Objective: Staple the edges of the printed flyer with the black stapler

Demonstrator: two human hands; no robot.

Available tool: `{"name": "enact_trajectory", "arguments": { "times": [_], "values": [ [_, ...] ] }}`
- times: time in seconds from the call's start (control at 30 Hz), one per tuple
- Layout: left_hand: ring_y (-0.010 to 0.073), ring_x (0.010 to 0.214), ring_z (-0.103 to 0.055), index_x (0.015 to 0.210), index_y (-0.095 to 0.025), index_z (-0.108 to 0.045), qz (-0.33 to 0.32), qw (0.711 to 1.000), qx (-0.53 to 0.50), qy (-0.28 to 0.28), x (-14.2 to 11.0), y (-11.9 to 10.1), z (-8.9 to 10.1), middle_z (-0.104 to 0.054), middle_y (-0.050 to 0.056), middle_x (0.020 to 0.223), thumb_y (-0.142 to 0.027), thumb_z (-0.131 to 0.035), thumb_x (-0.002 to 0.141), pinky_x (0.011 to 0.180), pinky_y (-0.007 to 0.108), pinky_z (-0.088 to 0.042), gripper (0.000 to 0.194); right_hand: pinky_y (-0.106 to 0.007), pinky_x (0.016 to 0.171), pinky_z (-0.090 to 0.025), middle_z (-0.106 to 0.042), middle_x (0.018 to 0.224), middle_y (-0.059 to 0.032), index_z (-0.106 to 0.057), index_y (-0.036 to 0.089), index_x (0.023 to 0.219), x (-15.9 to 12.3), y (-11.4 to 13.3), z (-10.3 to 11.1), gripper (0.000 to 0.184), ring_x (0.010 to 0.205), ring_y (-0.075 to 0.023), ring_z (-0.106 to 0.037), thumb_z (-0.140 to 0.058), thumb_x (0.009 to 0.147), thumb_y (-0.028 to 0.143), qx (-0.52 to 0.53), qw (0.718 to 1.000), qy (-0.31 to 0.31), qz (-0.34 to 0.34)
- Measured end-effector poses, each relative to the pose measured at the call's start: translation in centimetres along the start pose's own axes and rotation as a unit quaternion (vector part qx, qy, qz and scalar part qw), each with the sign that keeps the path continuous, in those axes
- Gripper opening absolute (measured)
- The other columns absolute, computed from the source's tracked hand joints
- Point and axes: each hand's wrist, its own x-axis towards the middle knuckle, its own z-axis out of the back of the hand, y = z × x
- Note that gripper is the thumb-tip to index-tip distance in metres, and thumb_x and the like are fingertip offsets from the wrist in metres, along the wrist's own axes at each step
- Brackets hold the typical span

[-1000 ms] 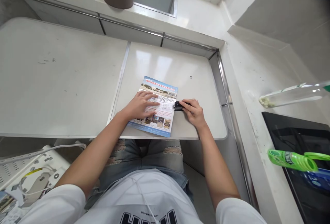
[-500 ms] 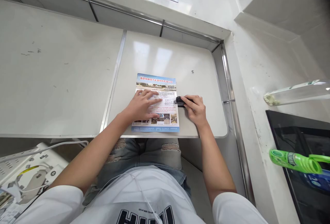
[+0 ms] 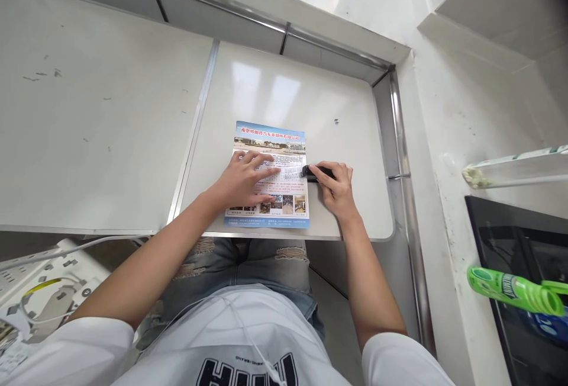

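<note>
A printed flyer [image 3: 270,144] with a blue top and bottom band lies on the white table. My left hand [image 3: 244,179] rests on its left half, palm down and fingers spread. My right hand [image 3: 337,187] is wrapped round a black stapler [image 3: 312,173]. The stapler's front end sits at the right edge of the flyer, about halfway down. Its jaws look pressed together on that edge, and my fingers cover its rear part.
The white table [image 3: 266,96] has a seam left of the flyer and a metal rail [image 3: 406,173] beyond its right side. A green bottle [image 3: 510,291] is at far right. White equipment with a cable [image 3: 80,247] stands at lower left.
The stapler's top arm has come down, and the gap between its jaws has closed. My left hand stays on the flyer. The whole view has shifted slightly.
</note>
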Motion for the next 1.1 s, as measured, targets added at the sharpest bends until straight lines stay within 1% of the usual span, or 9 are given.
{"name": "enact_trajectory", "arguments": {
  "times": [0.23, 0.47, 0.6, 0.67, 0.77, 0.83, 0.87, 0.97, 1.1],
  "values": [
    [0.0406, 0.136, -0.041, 0.142, -0.037, -0.060, -0.023, 0.999, 0.026, -0.019, 0.0, 0.2, -0.2, -0.050, 0.008, 0.153, -0.063, -0.070, 0.081, 0.113, 0.058, -0.024, 0.067, -0.049, 0.099, -0.033, -0.061, 0.130, -0.0031, -0.053, 0.048, 0.145, 0.1, 0.1, 0.0, 0.058, 0.111, -0.0261, -0.056, -0.043, 0.100, 0.013, -0.037, 0.999, 0.007, 0.018],
    [0.0386, 0.132, -0.044, 0.141, -0.031, -0.060, -0.055, 0.996, 0.046, -0.044, 0.0, 0.3, -0.2, -0.053, 0.012, 0.150, -0.061, -0.069, 0.083, 0.108, 0.057, -0.027, 0.067, -0.047, 0.100, -0.031, -0.060, 0.130, -0.0034, -0.054, 0.045, 0.144, 0.3, 0.8, 0.1, 0.068, 0.113, -0.0246, -0.053, -0.046, 0.091, 0.002, -0.106, 0.994, 0.035, 0.011],
    [0.0381, 0.132, -0.044, 0.142, -0.032, -0.060, -0.055, 0.996, 0.049, -0.045, -0.1, 0.3, -0.2, -0.053, 0.012, 0.149, -0.061, -0.070, 0.083, 0.108, 0.057, -0.028, 0.067, -0.051, 0.103, -0.029, -0.057, 0.130, -0.0049, -0.054, 0.045, 0.144, 0.5, 2.4, 0.0, 0.076, 0.116, -0.0271, -0.048, -0.049, 0.084, -0.001, -0.149, 0.987, 0.057, -0.020],
    [0.0381, 0.132, -0.044, 0.142, -0.033, -0.060, -0.056, 0.996, 0.045, -0.046, -0.1, 0.3, -0.3, -0.053, 0.011, 0.149, -0.061, -0.070, 0.082, 0.108, 0.057, -0.028, 0.067, -0.055, 0.107, -0.027, -0.057, 0.130, -0.0063, -0.056, 0.043, 0.142, 0.6, 3.5, -0.3, 0.074, 0.119, -0.0286, -0.046, -0.050, 0.083, -0.001, -0.173, 0.982, 0.059, -0.042],
    [0.0383, 0.133, -0.043, 0.142, -0.033, -0.060, -0.054, 0.997, 0.045, -0.046, -0.1, 0.3, -0.3, -0.053, 0.011, 0.149, -0.062, -0.070, 0.083, 0.108, 0.057, -0.028, 0.067, -0.061, 0.112, -0.019, -0.058, 0.128, -0.0071, -0.060, 0.041, 0.138, 0.8, 4.8, -0.9, 0.068, 0.122, -0.0304, -0.043, -0.053, 0.084, 0.001, -0.204, 0.975, 0.058, -0.063],
    [0.0383, 0.133, -0.043, 0.142, -0.032, -0.060, -0.053, 0.996, 0.047, -0.044, -0.1, 0.3, -0.3, -0.052, 0.011, 0.150, -0.063, -0.069, 0.083, 0.108, 0.057, -0.027, 0.067, -0.063, 0.113, -0.016, -0.058, 0.128, -0.0070, -0.060, 0.041, 0.137, 0.8, 5.0, -1.2, 0.065, 0.123, -0.0308, -0.042, -0.054, 0.085, 0.002, -0.209, 0.975, 0.052, -0.059],
    [0.0383, 0.133, -0.043, 0.142, -0.032, -0.060, -0.053, 0.996, 0.049, -0.043, -0.1, 0.3, -0.3, -0.052, 0.011, 0.150, -0.063, -0.069, 0.083, 0.108, 0.057, -0.027, 0.068, -0.062, 0.113, -0.016, -0.058, 0.128, -0.0069, -0.060, 0.040, 0.137, 0.8, 4.9, -1.3, 0.064, 0.123, -0.0306, -0.042, -0.053, 0.086, 0.003, -0.205, 0.976, 0.046, -0.054],
    [0.0383, 0.133, -0.043, 0.143, -0.032, -0.059, -0.053, 0.996, 0.055, -0.041, -0.1, 0.3, -0.2, -0.051, 0.011, 0.151, -0.063, -0.069, 0.083, 0.109, 0.057, -0.027, 0.068, -0.057, 0.111, -0.024, -0.057, 0.127, -0.0072, -0.059, 0.039, 0.139, 0.5, 4.4, -1.4, 0.065, 0.120, -0.0290, -0.045, -0.050, 0.085, 0.002, -0.178, 0.982, 0.015, -0.062],
    [0.0384, 0.134, -0.043, 0.141, -0.032, -0.060, -0.053, 0.996, 0.060, -0.045, -0.2, 0.4, -0.2, -0.052, 0.012, 0.150, -0.062, -0.070, 0.083, 0.110, 0.058, -0.027, 0.067, -0.052, 0.105, -0.032, -0.057, 0.122, -0.0076, -0.061, 0.036, 0.137, 0.1, 3.7, -1.4, 0.066, 0.113, -0.0280, -0.049, -0.046, 0.083, 0.002, -0.163, 0.973, -0.071, -0.143]
  ]
}}
